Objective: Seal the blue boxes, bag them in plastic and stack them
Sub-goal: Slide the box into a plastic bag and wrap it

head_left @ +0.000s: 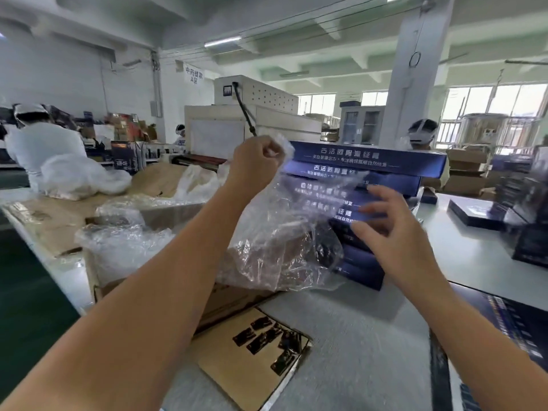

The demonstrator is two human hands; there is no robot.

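Grips the top of a clear plastic bag (267, 232) in the left hand (255, 164), fingers curled into a tight fist around it, raised just left of the stack of blue boxes (370, 161) at the far middle of the white worktop (355, 336). Holds the right hand (394, 232) empty, fingers spread loosely, near the stack's front face and beside the bag's hanging edge.

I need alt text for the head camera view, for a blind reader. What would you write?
A person's left hand grips the top of a clear plastic bag, held up in front of a stack of blue boxes. The right hand, fingers spread, hovers beside the bag.
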